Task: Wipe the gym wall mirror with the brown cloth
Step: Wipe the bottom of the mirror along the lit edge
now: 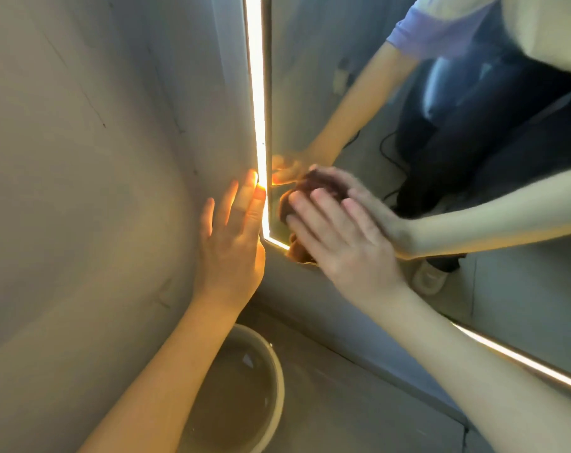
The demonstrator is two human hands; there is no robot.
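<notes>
Brown cloth (298,251): lying bunched at the mirror's (310,93) lower left corner; right hand (339,237) is pressing it flat, fingers straight and spread. Left hand (232,243) is resting open on the wall (81,158), holding nothing. Wiping is seemingly under way; how much glass is done cannot be told.

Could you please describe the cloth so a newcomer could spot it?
Find the wall mirror edged by a glowing light strip. At its lower left corner, the right hand presses a crumpled brown cloth to the mirror, the only dark, fuzzy thing there.
</notes>
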